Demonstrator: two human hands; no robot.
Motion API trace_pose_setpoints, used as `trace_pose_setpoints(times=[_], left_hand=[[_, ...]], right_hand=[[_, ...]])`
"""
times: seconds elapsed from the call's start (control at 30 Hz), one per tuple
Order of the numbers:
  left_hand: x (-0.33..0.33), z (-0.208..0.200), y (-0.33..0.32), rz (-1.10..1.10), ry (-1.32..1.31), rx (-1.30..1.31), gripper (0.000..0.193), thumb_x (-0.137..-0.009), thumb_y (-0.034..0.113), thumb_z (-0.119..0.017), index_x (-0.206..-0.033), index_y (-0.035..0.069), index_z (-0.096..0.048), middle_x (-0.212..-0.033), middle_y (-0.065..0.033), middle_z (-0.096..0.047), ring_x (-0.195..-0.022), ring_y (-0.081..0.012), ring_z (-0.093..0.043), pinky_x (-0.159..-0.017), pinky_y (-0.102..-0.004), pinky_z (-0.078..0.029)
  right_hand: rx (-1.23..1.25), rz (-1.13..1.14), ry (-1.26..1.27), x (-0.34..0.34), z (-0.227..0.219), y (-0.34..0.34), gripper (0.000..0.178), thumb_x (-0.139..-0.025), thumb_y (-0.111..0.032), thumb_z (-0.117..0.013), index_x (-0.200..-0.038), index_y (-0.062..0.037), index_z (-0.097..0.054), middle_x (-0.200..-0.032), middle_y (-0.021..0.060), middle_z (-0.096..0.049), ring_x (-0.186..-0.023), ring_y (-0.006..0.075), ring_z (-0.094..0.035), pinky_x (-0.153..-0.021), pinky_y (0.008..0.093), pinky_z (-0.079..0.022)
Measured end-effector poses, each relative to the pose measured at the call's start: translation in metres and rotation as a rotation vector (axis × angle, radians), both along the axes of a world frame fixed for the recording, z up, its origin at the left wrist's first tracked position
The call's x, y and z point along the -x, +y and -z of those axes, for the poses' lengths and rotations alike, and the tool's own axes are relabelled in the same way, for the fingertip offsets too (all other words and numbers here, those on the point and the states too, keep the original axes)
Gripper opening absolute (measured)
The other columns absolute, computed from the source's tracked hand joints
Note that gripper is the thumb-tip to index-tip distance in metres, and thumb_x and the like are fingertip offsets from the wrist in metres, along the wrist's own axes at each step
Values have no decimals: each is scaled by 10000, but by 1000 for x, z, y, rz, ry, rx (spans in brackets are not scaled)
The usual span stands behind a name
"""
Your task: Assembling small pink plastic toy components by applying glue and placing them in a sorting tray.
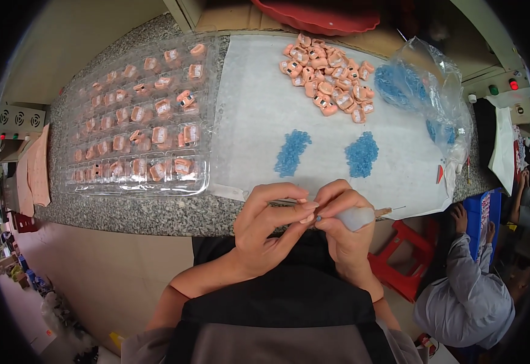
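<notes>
My left hand (pixel 268 227) is closed in a pinch just in front of the table edge, its fingertips meeting those of my right hand. What it pinches is mostly hidden by the fingers. My right hand (pixel 347 239) grips a translucent white squeeze bottle (pixel 356 218) whose thin needle tip points to the right. A tiny blue bead (pixel 318 218) shows at the right thumb and fingertips. Beyond the hands, two small heaps of blue beads, a left one (pixel 291 153) and a right one (pixel 362 155), lie on the white sheet (pixel 247 121).
Small pink moulded pieces (pixel 332 76) are piled at the back. A clear compartment tray (pixel 201 170) with similar pieces stands left. A plastic bag (pixel 426 70) of blue beads lies back right. Red stool (pixel 401 255) and a person (pixel 468 297) with a blue bin (pixel 475 221) are at right.
</notes>
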State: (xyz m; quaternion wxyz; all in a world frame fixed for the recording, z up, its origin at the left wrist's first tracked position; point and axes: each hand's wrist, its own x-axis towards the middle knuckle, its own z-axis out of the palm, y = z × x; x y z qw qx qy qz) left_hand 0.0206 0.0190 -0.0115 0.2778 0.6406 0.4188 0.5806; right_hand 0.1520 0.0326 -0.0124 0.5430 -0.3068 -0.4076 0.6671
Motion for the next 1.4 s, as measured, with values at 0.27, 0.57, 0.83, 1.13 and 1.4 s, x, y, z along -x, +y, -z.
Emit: trace_pose_setpoints(times=[0.27, 0.57, 0.83, 1.13, 1.4], left_hand=[[0, 1, 1, -46, 86, -97, 271, -632, -94, -609, -854, 34, -520, -898, -128, -486, -781, -190, -503, -624, -246, -431], [1, 5, 1, -76, 148, -144, 300, -604, -113, -609, -852, 41, -542, -904, -115, -489, -769, -192, -499, -606, -237, -426], [3, 8, 2, -130, 236, -214, 319, -588, -106, -625, -862, 45, -559, -905, -96, -491, -750, -193, -501, -593, -238, -427], [5, 9, -2, -218, 192, -12, 258, -607, -85, -622, -835, 28, -584, -884, -128, -535, -782, -200, -526, -612, -251, -437], [6, 2, -1, 178, -741, 637, 168, -744, 4, -535, -903, 16, -483, -1047, -178, -501, -942, -209, -506, -750, -287, -420]], right_hand=[[-39, 49, -127, 3, -1, -3, 135, -632, 23, -654, -730, -9, -567, -844, 87, -518, -734, 133, -508, -665, 234, -422], [-48, 55, -192, 3, -1, -4, 137, -630, 24, -656, -729, -6, -567, -833, 85, -524, -724, 131, -511, -656, 228, -422], [-329, 146, -534, 3, -8, -7, 180, -625, 32, -655, -782, -4, -573, -852, 102, -532, -695, 150, -535, -608, 236, -441], [-429, 264, -719, 21, -12, -19, 287, -637, 53, -635, -910, 2, -561, -883, 107, -513, -683, 135, -539, -586, 219, -440], [150, 146, -114, 10, -5, -12, 271, -698, 44, -571, -955, 10, -491, -860, 89, -516, -586, 95, -482, -515, 200, -396]])
